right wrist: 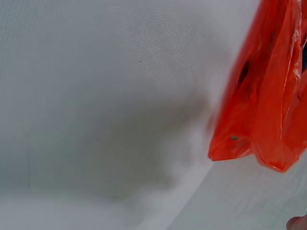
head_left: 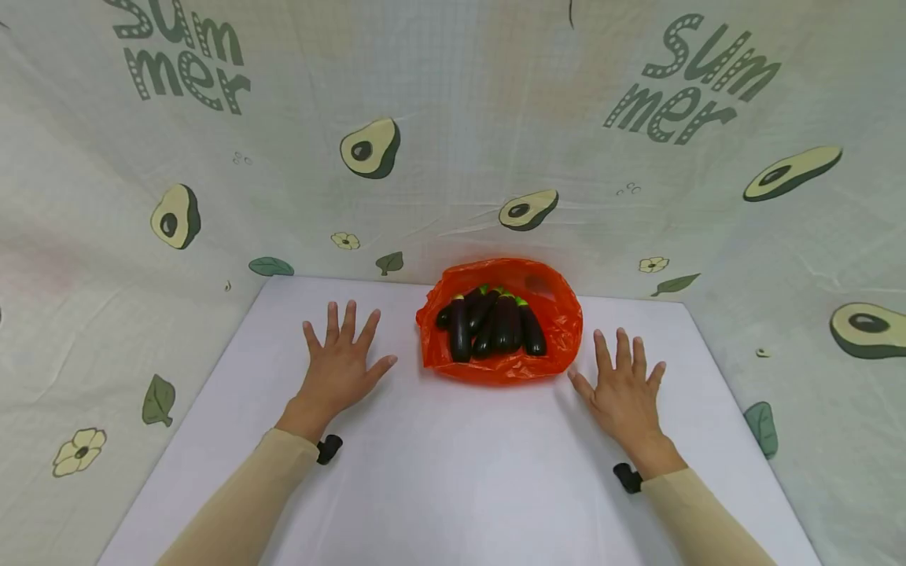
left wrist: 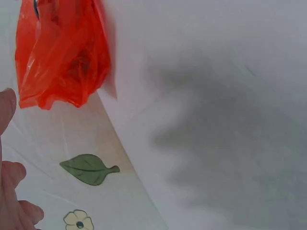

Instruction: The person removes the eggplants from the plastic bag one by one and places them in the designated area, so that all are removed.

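Observation:
Several dark purple eggplants (head_left: 506,324) with green stem ends lie in an open red plastic bag (head_left: 504,376) at the back middle of the table. To the left of the bag, my left hand (head_left: 340,369) spreads its fingers, holding nothing. On the bag's other side my right hand (head_left: 624,397) is likewise spread and holds nothing, its thumb close to the bag's rim. In the left wrist view the bag (left wrist: 64,57) shows at upper left, beside some fingertips (left wrist: 29,211). The right wrist view has the bag (right wrist: 268,105) at right and one fingertip (right wrist: 297,223) in the corner.
A white table (head_left: 453,487) lies under both hands. Behind it and along its sides hangs a pale cloth (head_left: 453,118) printed with avocados, leaves, flowers and lettering. Each wrist wears a small black device, such as the left one (head_left: 329,449).

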{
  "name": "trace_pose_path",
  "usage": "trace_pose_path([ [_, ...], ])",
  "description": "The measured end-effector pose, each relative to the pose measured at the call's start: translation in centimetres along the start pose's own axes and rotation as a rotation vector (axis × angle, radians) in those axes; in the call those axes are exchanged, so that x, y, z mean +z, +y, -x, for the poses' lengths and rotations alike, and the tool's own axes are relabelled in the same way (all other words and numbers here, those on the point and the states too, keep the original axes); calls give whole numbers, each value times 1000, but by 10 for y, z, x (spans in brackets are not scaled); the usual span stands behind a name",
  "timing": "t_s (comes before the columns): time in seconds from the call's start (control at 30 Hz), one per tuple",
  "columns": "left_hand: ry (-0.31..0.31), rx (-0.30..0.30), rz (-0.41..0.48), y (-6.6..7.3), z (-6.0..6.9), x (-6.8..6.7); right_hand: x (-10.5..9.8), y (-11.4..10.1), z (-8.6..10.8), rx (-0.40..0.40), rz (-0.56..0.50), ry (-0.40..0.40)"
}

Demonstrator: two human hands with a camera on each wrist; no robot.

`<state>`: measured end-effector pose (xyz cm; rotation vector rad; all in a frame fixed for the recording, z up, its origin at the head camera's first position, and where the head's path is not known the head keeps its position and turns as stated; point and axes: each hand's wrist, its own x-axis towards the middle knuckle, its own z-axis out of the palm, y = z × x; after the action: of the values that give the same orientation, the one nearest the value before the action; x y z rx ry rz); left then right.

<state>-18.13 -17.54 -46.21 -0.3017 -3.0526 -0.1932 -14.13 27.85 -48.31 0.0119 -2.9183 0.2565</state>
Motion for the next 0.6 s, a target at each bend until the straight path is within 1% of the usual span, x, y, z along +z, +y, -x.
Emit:
trace_pose_path([
  [0.17, -3, 28, -7, 15, -11, 2, 3, -2, -5, -6, -11, 16],
  [0.37, -23, 77, -14, 42, -30, 4, 10, -13, -18, -24, -39, 15],
  [0.47, -31, 108, -17, 56, -40, 6, 13, -20, -24, -31, -62, -1],
  [0.6, -42, 151, -29, 70, -53, 8, 18, -24, -33, -13, -78, -51],
])
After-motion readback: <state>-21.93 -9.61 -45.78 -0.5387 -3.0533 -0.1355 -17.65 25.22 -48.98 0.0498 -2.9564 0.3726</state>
